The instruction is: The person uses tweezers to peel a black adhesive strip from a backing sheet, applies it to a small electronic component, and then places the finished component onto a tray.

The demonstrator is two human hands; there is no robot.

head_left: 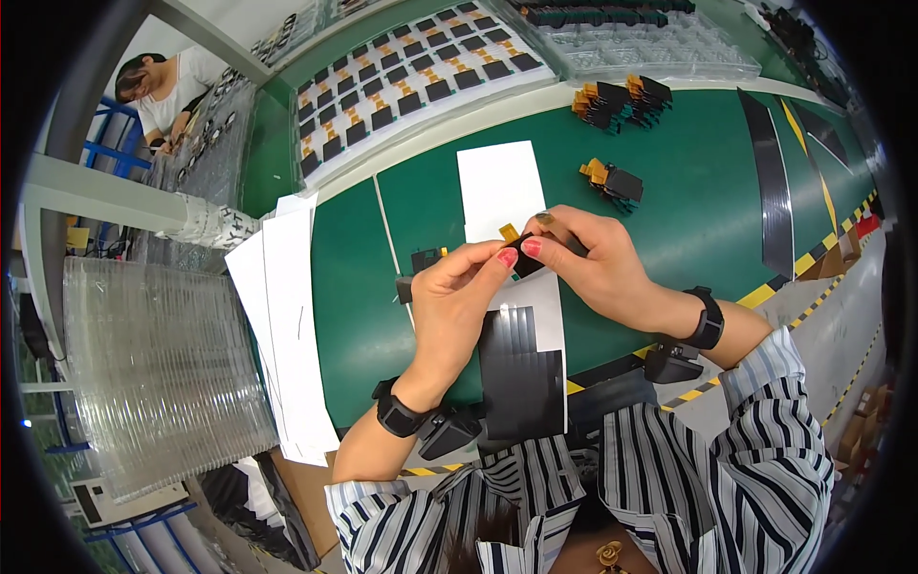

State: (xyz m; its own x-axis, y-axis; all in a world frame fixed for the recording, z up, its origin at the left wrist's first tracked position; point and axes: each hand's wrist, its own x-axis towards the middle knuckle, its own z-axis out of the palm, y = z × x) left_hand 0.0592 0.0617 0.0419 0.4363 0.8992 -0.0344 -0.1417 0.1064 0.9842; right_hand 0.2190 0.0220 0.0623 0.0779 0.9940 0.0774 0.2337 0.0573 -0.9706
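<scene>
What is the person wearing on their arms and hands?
Both sleeves are white with dark stripes, pushed up past the elbows. Each wrist has a black band: one on the left wrist, one on the right wrist, each with a small black box clipped beside it. The left hand and right hand have pink-red painted nails and no gloves.

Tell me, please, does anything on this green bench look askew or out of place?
Nothing looks damaged or spilled. The white sheets at the left overhang the green mat's near edge, fanned unevenly. The small black parts lie in loose clusters, unlike the neat rows in the tray.
</scene>
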